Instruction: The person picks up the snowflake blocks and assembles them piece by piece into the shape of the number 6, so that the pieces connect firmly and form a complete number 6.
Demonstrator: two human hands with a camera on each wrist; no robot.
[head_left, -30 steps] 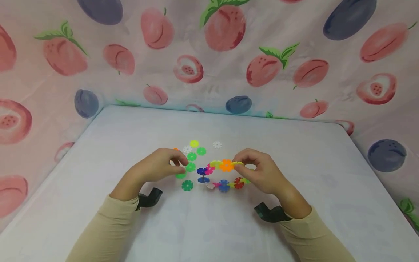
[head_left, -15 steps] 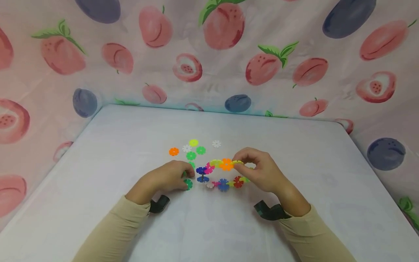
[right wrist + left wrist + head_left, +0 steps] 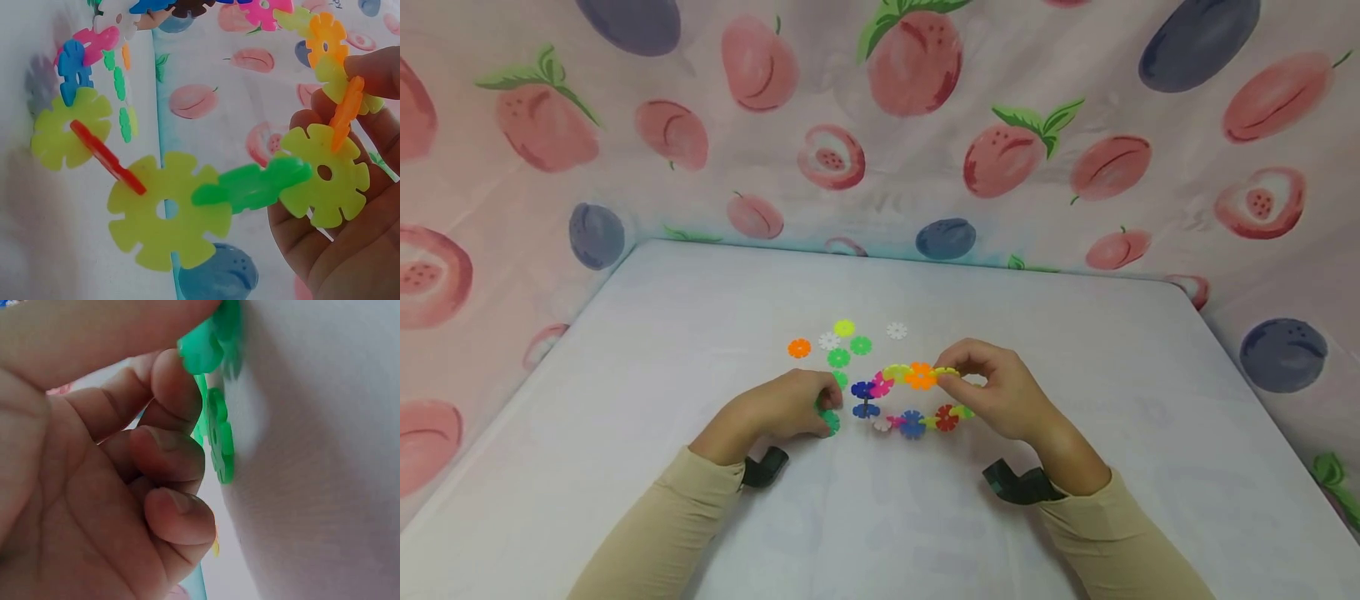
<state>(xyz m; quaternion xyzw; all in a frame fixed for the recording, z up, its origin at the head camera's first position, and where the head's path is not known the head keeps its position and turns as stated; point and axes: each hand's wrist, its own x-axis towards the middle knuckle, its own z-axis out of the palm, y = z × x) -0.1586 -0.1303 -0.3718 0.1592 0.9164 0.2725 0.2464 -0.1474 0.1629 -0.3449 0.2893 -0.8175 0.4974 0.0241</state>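
At the left, the left hand (image 3: 778, 410) rests low on the white counter (image 3: 625, 350) with its fingers (image 3: 169, 447) curled down onto a dark green snowflake disc (image 3: 831, 422). The left wrist view shows the disc lying nearly flat on the cloth, with the fingertips pressing at its edge and a second, lighter green disc (image 3: 203, 350) under the thumb; whether the dark one is truly pinched or only pressed I cannot tell. Just behind this hand lie loose discs: an orange disc (image 3: 799, 348), a white disc (image 3: 828, 340), a yellow-green disc (image 3: 844, 327), two more green ones and another white one further right. Immediately to the right of the left fingertips begins the ring of joined discs (image 3: 910, 398), its nearest members a dark blue pair, so the green disc lies just beside the ring's left end and the left hand is much the nearer to it. The ring runs side to side across the counter, with an orange flower (image 3: 919, 377) on its far arc and blue and red pieces on its near arc. The right hand (image 3: 1000, 396) pinches the ring's right end, thumb and forefinger closed on a yellow-green piece (image 3: 325, 175), lifting that side slightly off the cloth.
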